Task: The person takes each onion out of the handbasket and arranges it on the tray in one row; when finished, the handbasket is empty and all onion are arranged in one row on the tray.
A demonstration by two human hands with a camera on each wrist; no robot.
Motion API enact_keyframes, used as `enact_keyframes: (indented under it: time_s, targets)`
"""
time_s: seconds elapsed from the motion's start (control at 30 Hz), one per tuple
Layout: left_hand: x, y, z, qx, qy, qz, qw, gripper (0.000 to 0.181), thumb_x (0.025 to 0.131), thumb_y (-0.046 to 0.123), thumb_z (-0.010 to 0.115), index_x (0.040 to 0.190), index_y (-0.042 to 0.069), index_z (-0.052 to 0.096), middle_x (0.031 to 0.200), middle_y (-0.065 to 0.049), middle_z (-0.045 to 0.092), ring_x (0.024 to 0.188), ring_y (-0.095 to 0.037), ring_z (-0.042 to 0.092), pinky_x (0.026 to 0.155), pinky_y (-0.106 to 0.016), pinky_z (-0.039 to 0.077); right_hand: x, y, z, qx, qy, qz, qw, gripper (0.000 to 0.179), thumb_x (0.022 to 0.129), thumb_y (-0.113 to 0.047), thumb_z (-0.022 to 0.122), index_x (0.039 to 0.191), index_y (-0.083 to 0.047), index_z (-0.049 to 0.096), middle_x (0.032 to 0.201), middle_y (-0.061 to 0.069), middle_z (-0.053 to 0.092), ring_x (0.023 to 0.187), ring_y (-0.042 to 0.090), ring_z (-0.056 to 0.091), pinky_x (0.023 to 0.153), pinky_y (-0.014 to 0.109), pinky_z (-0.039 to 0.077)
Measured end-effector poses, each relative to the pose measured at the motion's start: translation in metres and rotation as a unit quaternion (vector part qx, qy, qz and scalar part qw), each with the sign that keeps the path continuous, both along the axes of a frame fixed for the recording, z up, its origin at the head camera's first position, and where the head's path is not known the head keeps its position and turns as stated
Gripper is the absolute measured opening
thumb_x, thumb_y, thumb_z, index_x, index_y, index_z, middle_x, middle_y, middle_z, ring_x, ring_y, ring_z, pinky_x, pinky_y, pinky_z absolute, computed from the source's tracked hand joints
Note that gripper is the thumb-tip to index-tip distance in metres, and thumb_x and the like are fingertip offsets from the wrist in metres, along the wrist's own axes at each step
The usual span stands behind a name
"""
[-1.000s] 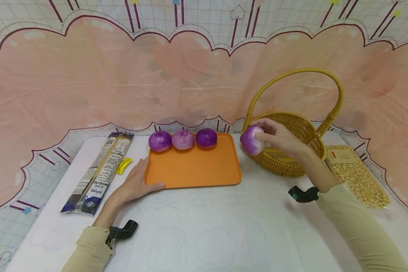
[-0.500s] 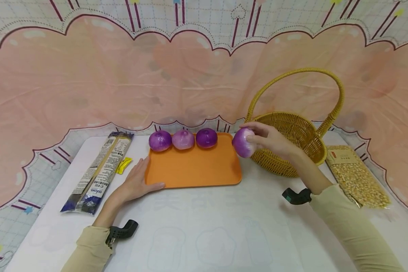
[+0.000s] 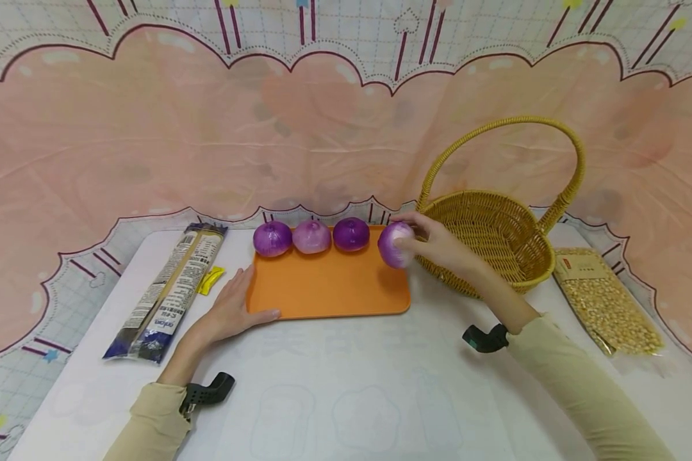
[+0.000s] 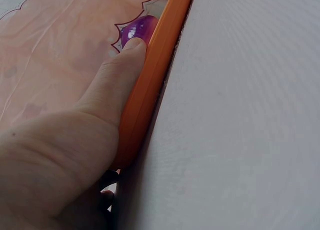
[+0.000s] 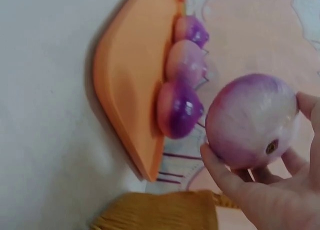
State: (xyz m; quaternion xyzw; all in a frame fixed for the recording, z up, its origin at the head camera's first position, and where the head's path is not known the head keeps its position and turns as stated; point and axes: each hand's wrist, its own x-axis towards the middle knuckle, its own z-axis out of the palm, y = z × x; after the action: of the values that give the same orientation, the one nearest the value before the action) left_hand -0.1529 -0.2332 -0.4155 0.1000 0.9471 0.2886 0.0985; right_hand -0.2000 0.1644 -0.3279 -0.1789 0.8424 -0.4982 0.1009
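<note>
My right hand (image 3: 438, 243) grips a purple-and-white onion (image 3: 395, 245) over the right end of an orange tray (image 3: 323, 288). In the right wrist view, thumb and fingers wrap the sides of this onion (image 5: 252, 120), its root end facing the palm. Three more onions sit in a row along the tray's back edge: a purple one (image 3: 272, 239), a paler pink one (image 3: 311, 237) and a dark purple one (image 3: 351, 234). My left hand (image 3: 230, 304) rests against the tray's left end with straight fingers, the thumb along its front rim.
A wicker basket (image 3: 438, 269) with a tall handle stands right of the tray. Beyond it lies a bag of yellow kernels (image 3: 614, 307). On the left are a long blue-ended packet (image 3: 167, 294) and a small yellow wrapper (image 3: 210, 281). A patterned cloth (image 3: 323, 141) hangs behind.
My right hand has carried the onion leftward from in front of the basket to above the tray's right end. The left hand and the row of onions have stayed put.
</note>
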Motion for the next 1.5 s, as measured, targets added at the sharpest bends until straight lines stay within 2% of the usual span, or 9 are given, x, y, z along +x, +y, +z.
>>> enact_keyframes:
  time_s: [0.2, 0.5, 0.63, 0.83, 1.13, 1.37, 1.5]
  targets:
    - [0.001, 0.000, 0.000, 0.002, -0.004, 0.001, 1.0000, 0.116, 0.081, 0.058, 0.069, 0.155, 0.000, 0.001, 0.160, -0.029, 0.005, 0.148, -0.048, 0.002, 0.118, -0.065, 0.005, -0.006, -0.016, -0.014, -0.013, 0.003, -0.035, 0.9993, 0.055, 0.093, -0.028, 0.064, 0.142, -0.011, 0.044, 0.141, 0.013, 0.049, 0.123, 0.033, 0.049, 0.106, 0.050, 0.047]
    - [0.001, 0.001, 0.002, 0.005, -0.011, 0.004, 0.9999, 0.116, 0.081, 0.059, 0.068, 0.155, 0.001, 0.001, 0.161, -0.028, 0.004, 0.148, -0.047, 0.001, 0.118, -0.065, 0.004, -0.029, -0.033, -0.034, -0.053, 0.033, -0.069, 0.9956, 0.051, 0.094, -0.018, 0.060, 0.140, -0.004, 0.045, 0.141, 0.016, 0.047, 0.125, 0.032, 0.047, 0.109, 0.047, 0.043]
    - [0.002, 0.001, 0.001, 0.007, -0.010, 0.003, 0.9999, 0.116, 0.081, 0.059, 0.068, 0.156, 0.002, 0.000, 0.161, -0.028, 0.004, 0.148, -0.047, 0.001, 0.119, -0.065, 0.004, -0.036, -0.040, -0.042, -0.061, 0.040, -0.092, 0.9930, 0.050, 0.094, -0.020, 0.058, 0.140, -0.003, 0.045, 0.140, 0.019, 0.047, 0.125, 0.032, 0.048, 0.109, 0.046, 0.041]
    - [0.001, 0.001, 0.001, 0.005, -0.005, 0.003, 1.0000, 0.117, 0.081, 0.059, 0.069, 0.155, 0.002, -0.001, 0.161, -0.029, 0.004, 0.148, -0.048, 0.002, 0.119, -0.065, 0.005, -0.044, -0.048, -0.047, -0.069, 0.043, -0.131, 0.9880, 0.050, 0.092, -0.027, 0.056, 0.138, -0.009, 0.047, 0.144, 0.016, 0.046, 0.128, 0.032, 0.049, 0.111, 0.048, 0.040]
    - [0.001, 0.001, 0.001, 0.003, -0.006, 0.003, 1.0000, 0.118, 0.080, 0.059, 0.069, 0.155, 0.001, -0.001, 0.161, -0.028, 0.004, 0.148, -0.047, 0.002, 0.119, -0.064, 0.005, -0.058, -0.058, -0.053, -0.085, 0.049, -0.178, 0.9792, 0.048, 0.093, -0.027, 0.054, 0.138, -0.012, 0.047, 0.146, 0.014, 0.046, 0.132, 0.032, 0.046, 0.115, 0.046, 0.036]
    - [0.000, 0.000, 0.000, 0.002, -0.002, 0.001, 1.0000, 0.117, 0.080, 0.059, 0.069, 0.155, 0.001, 0.000, 0.161, -0.028, 0.004, 0.149, -0.047, 0.002, 0.119, -0.064, 0.005, -0.065, -0.061, -0.057, -0.076, 0.049, -0.185, 0.9786, 0.049, 0.095, -0.028, 0.049, 0.142, -0.012, 0.045, 0.148, 0.014, 0.044, 0.136, 0.030, 0.042, 0.118, 0.044, 0.030]
    - [0.000, 0.001, -0.001, 0.005, -0.003, 0.001, 1.0000, 0.117, 0.080, 0.059, 0.069, 0.155, 0.001, 0.000, 0.161, -0.028, 0.004, 0.149, -0.047, 0.001, 0.119, -0.064, 0.004, -0.070, -0.063, -0.060, -0.075, 0.028, -0.190, 0.9784, 0.054, 0.095, -0.032, 0.055, 0.144, -0.011, 0.041, 0.148, 0.016, 0.043, 0.134, 0.031, 0.044, 0.117, 0.044, 0.034]
